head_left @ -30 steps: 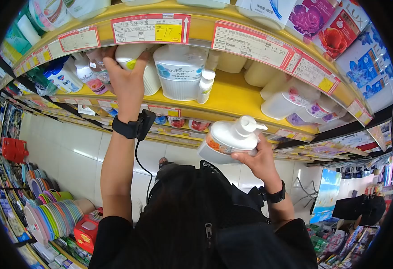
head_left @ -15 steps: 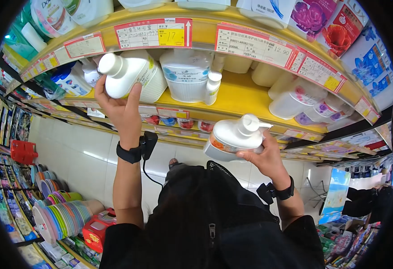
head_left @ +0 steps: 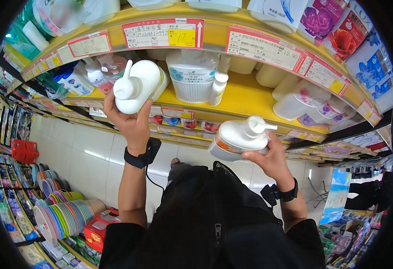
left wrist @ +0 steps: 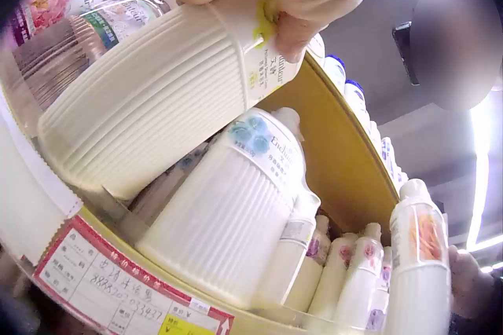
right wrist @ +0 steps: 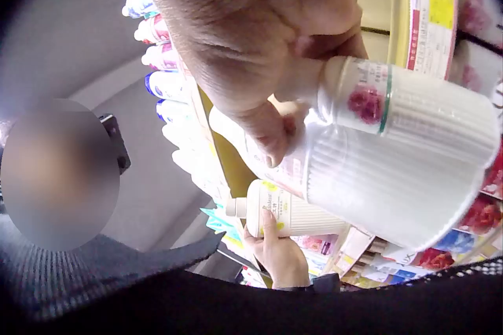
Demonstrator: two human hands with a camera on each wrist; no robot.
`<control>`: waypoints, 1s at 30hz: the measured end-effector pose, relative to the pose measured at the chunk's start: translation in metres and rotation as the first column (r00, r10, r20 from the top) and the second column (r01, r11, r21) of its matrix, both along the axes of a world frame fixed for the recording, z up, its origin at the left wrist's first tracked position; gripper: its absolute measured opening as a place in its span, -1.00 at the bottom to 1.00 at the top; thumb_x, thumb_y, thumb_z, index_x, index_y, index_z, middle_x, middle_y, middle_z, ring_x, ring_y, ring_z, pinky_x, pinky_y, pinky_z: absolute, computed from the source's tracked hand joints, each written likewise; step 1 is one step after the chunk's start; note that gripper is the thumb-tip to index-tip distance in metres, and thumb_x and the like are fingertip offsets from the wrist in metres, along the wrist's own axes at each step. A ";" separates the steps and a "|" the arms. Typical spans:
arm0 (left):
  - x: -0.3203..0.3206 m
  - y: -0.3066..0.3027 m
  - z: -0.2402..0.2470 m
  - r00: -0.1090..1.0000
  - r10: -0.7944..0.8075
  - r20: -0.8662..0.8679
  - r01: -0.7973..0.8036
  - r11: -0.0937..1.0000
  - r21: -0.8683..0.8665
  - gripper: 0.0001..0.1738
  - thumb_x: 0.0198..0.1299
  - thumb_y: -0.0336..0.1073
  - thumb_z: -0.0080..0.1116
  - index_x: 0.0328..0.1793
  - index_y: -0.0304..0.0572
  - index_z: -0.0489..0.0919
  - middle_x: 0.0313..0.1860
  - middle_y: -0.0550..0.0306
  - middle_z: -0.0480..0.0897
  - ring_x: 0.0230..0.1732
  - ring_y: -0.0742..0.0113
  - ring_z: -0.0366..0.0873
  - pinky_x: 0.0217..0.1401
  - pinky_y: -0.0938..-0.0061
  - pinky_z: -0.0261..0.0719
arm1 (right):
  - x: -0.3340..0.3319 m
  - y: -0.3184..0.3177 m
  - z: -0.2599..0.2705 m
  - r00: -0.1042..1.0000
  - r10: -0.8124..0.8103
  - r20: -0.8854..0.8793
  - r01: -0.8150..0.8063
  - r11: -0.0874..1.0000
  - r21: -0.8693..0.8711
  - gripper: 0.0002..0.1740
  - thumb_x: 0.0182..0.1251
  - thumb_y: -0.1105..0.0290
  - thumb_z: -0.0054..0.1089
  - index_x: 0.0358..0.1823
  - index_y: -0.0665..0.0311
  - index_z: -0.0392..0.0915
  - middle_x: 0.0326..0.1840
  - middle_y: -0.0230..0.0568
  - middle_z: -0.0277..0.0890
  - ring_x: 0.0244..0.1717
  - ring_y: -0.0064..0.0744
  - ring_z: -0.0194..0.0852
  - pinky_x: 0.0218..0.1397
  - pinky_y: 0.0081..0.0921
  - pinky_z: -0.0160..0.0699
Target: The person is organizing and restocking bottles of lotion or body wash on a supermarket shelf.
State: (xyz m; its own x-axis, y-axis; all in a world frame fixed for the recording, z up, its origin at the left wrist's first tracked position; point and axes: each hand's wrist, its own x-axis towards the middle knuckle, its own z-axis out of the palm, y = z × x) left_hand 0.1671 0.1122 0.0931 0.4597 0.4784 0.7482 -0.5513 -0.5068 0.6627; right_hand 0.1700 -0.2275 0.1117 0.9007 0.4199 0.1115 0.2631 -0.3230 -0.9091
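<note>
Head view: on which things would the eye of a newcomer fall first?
Probably on the white pump bottle in the left hand, tilted by the yellow shelf, and on the orange-flowered pump bottle in the right hand. Next might come the colourful basins, stacked at lower left.

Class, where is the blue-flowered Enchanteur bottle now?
In the head view, the blue-flowered Enchanteur bottle stands on the yellow shelf, just right of the white pump bottle in the left hand, with a small white bottle at its right.

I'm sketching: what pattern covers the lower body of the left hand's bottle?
Lengthwise ribs on the bottle, clearest in the left wrist view.
</note>
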 end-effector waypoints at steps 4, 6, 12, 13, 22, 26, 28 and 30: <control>-0.015 -0.001 -0.003 1.000 -0.008 0.012 0.008 1.000 -0.020 -0.07 -0.02 -0.59 0.37 0.45 -0.20 0.07 0.35 -0.03 0.20 0.38 0.14 0.26 0.45 0.25 0.26 | -0.002 -0.003 0.000 1.000 -0.007 -0.016 0.007 1.000 -0.016 -0.28 0.01 0.22 0.60 0.15 0.39 0.44 0.00 -0.08 0.62 0.01 -0.31 0.60 0.13 -0.40 0.52; -0.023 -0.004 0.003 0.998 0.050 0.034 -0.049 0.998 -0.031 -0.08 0.04 -0.60 0.26 0.50 -0.23 0.02 0.38 -0.08 0.26 0.39 0.10 0.30 0.45 0.20 0.28 | -0.002 0.001 0.004 1.000 -0.001 0.005 0.001 1.000 -0.013 -0.27 0.01 0.22 0.60 0.15 0.39 0.44 0.01 -0.07 0.62 0.02 -0.31 0.60 0.13 -0.40 0.51; -0.061 0.006 0.031 0.987 -0.046 0.156 0.064 0.992 -0.111 -0.12 0.13 -0.46 0.18 0.54 -0.25 -0.01 0.39 -0.10 0.32 0.36 0.02 0.37 0.45 0.08 0.31 | 0.001 0.016 0.017 0.995 0.061 0.080 -0.056 0.997 -0.058 -0.26 0.03 0.20 0.58 0.19 0.37 0.43 0.01 -0.05 0.62 0.04 -0.25 0.61 0.14 -0.37 0.51; -0.071 0.009 0.032 0.987 -0.084 0.134 0.105 0.982 -0.158 -0.14 0.14 -0.43 0.18 0.54 -0.25 0.00 0.39 -0.09 0.32 0.37 0.00 0.37 0.46 0.05 0.31 | 0.002 0.020 0.020 0.991 0.083 0.103 -0.077 0.995 -0.065 -0.26 0.03 0.20 0.58 0.20 0.36 0.43 0.01 -0.04 0.62 0.05 -0.22 0.61 0.14 -0.37 0.51; -0.138 0.056 0.010 0.996 -0.059 -0.061 0.029 0.909 -0.415 -0.06 -0.08 -0.41 0.28 0.49 -0.25 0.12 0.29 0.02 0.39 0.30 0.18 0.41 0.41 0.24 0.34 | 0.003 0.101 0.051 0.983 0.135 0.123 -0.137 0.991 0.010 -0.27 0.07 0.16 0.54 0.20 0.36 0.40 -0.01 -0.02 0.62 0.04 -0.21 0.62 0.13 -0.37 0.52; -0.152 0.088 -0.001 0.987 -0.027 -0.159 -0.032 0.935 -0.353 -0.05 -0.04 -0.28 0.41 0.47 -0.26 0.14 0.29 0.03 0.38 0.30 0.20 0.41 0.39 0.28 0.37 | 0.008 0.155 0.059 0.981 0.084 0.177 -0.102 0.990 0.095 -0.29 0.12 0.19 0.51 0.19 0.39 0.38 -0.01 -0.01 0.62 0.02 -0.23 0.63 0.08 -0.38 0.55; -0.160 0.104 -0.005 0.980 -0.020 -0.197 -0.048 0.940 -0.338 -0.03 -0.04 -0.23 0.46 0.46 -0.27 0.14 0.29 0.04 0.38 0.30 0.20 0.41 0.39 0.29 0.38 | 0.009 0.182 0.060 0.986 0.032 0.162 -0.056 0.988 0.146 -0.30 0.13 0.19 0.50 0.19 0.40 0.37 0.00 0.01 0.62 0.02 -0.25 0.63 0.06 -0.38 0.55; -0.167 0.121 -0.008 0.971 -0.066 -0.229 -0.020 0.935 -0.355 0.03 -0.07 -0.18 0.52 0.45 -0.28 0.13 0.29 0.03 0.37 0.30 0.21 0.41 0.39 0.29 0.38 | 0.012 0.203 0.058 0.984 -0.057 0.167 0.025 0.982 0.188 -0.29 0.16 0.21 0.48 0.22 0.42 0.32 -0.01 0.03 0.61 0.01 -0.28 0.63 0.05 -0.37 0.57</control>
State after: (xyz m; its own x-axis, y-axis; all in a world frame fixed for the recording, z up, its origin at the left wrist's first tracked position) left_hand -0.0003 0.2336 0.0854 0.6147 0.6783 0.4027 -0.3676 -0.2053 0.9070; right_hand 0.1824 -0.0241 0.1698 0.8777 0.3407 0.3369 0.4094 -0.1681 -0.8967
